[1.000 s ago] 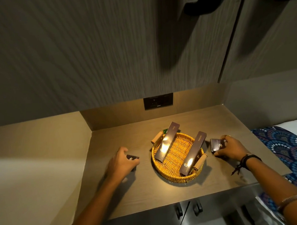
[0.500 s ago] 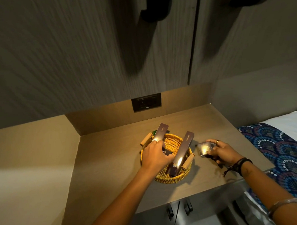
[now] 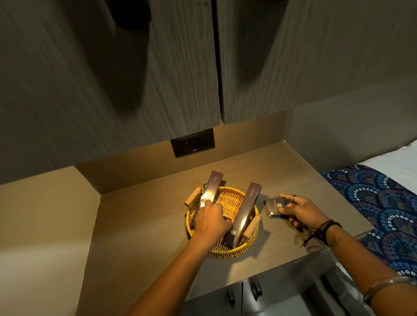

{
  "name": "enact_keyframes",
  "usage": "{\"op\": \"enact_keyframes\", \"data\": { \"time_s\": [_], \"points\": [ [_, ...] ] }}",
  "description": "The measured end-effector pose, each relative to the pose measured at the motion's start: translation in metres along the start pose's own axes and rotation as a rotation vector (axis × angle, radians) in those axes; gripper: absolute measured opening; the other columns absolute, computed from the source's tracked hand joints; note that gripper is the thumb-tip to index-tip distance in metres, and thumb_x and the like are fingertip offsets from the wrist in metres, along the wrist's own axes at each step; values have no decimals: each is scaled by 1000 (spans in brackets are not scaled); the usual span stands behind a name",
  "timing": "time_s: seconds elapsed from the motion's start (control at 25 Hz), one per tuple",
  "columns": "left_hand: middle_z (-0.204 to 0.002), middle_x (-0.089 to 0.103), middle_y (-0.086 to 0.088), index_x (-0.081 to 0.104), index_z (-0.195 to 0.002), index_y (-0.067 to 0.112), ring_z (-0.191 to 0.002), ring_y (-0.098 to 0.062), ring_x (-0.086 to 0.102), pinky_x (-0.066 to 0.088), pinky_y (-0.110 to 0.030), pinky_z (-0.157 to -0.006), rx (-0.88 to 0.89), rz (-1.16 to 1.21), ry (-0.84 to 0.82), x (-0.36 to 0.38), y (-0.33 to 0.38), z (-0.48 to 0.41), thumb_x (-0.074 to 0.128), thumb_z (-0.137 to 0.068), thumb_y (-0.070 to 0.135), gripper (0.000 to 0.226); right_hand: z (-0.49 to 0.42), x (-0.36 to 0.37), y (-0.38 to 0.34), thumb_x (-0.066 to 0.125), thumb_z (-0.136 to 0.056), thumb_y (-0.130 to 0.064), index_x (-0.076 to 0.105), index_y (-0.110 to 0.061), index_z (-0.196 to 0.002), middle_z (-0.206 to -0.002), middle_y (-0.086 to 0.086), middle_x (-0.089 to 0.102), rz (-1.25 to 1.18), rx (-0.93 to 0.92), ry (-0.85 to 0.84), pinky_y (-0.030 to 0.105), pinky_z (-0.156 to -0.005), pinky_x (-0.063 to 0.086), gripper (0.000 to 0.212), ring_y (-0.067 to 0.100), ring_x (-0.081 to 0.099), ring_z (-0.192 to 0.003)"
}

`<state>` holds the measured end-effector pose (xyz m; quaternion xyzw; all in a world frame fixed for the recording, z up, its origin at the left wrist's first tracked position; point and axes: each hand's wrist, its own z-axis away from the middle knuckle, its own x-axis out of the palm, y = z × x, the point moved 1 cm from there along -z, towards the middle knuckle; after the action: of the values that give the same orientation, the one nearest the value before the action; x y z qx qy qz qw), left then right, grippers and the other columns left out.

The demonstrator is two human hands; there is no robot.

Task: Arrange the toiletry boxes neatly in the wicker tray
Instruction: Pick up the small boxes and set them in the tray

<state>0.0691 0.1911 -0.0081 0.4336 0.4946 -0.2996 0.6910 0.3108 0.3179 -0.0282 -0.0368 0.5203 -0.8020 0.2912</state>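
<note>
A round wicker tray (image 3: 230, 252) with two wooden handles sits on the counter (image 3: 139, 232). Two long dark boxes lie across it: one (image 3: 213, 185) on the left, sticking out over the far rim, and one (image 3: 249, 204) on the right beside the near handle. My left hand (image 3: 209, 221) is down inside the tray between them, fingers closed over a small dark box of which only an edge shows. My right hand (image 3: 300, 212) is just right of the tray and holds another small dark box (image 3: 274, 207) with a logo, slightly above the counter.
A dark wall socket (image 3: 192, 143) sits behind the tray under closed cabinet doors. A bed with a blue patterned runner (image 3: 383, 198) lies to the right. Drawer fronts with dark handles (image 3: 242, 297) are below the counter's front edge.
My left hand carried its small box from the counter left of the tray into the tray. My right hand lifted its small box slightly beside the tray.
</note>
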Motion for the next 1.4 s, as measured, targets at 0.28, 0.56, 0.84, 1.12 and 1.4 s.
{"op": "enact_keyframes", "data": {
  "time_s": [0.28, 0.56, 0.84, 1.12, 1.4],
  "points": [
    [-122, 61, -5, 69, -96, 23, -92, -23, 64, 57, -40, -75, -2, 133, 203, -33, -17, 13, 65, -86, 24, 11, 4, 0, -16, 57, -93, -3, 50, -17, -142, -93, 14, 63, 8, -38, 104, 24, -43, 42, 51, 15, 48, -54],
    [-92, 63, 3, 62, -81, 26, -80, -14, 57, 44, -29, -65, -142, 291, 367, -62, -78, 39, 61, -90, 24, 10, 12, 22, -105, 68, -88, -14, 43, -33, -141, -83, -11, 56, 120, -397, 187, 18, -56, 45, 62, 4, 50, -64],
    [-96, 67, -1, 70, -93, 18, -87, -19, 62, 44, -29, -68, -196, 359, 315, -47, -110, 60, 66, -88, 24, 9, -26, 120, -122, 73, -81, -13, 59, -19, -69, -70, 1, 62, 753, -185, -34, 35, -64, 49, 20, 16, 57, -66],
    [-98, 67, 0, 71, -92, 16, -85, -15, 60, 41, -26, -66, -169, 373, 290, -38, -110, 60, 67, -88, 25, 10, -33, 135, -116, 74, -81, -20, 61, -19, -64, -79, 4, 72, 978, -161, -79, 39, -73, 56, 21, 24, 68, -79],
    [-91, 59, 9, 69, -90, 22, -81, -9, 57, 40, -24, -61, -115, 393, 240, -36, -105, 52, 66, -88, 29, 8, -24, 140, -116, 77, -78, -21, 64, -18, -72, -73, 1, 64, 1133, -256, -118, 24, -52, 40, 14, 22, 61, -71]
  ]
}}
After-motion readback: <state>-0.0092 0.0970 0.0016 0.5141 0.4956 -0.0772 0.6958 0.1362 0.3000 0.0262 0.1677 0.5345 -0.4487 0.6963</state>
